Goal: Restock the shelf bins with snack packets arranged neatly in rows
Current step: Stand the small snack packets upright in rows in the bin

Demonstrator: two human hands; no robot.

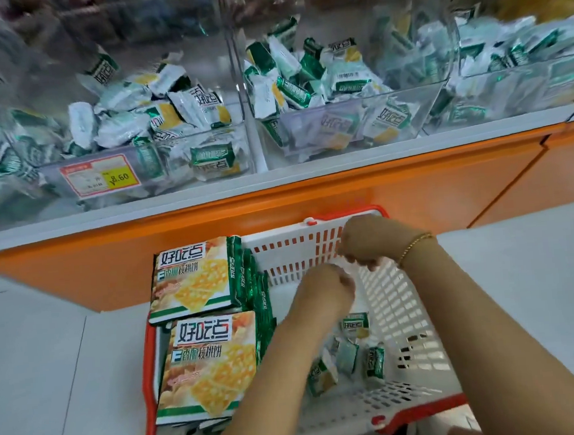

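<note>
white slotted basket [405, 297], red rim, near the orange shelf base: snack boxes [194, 276] at left, loose snack packets [354, 352] at near right. clear shelf bins [357, 122] far, heaped with like packets. left hand [325, 289] and right hand [366, 242] over the basket, fingers curled; cannot tell what they hold.

Matt white slotted plastic basket [398, 297] with glossy red rim; inside it, glossy printed cardboard boxes [204, 364]. Above it, clear smooth plastic bins [185, 163] of shiny foil packets [181, 112].
</note>
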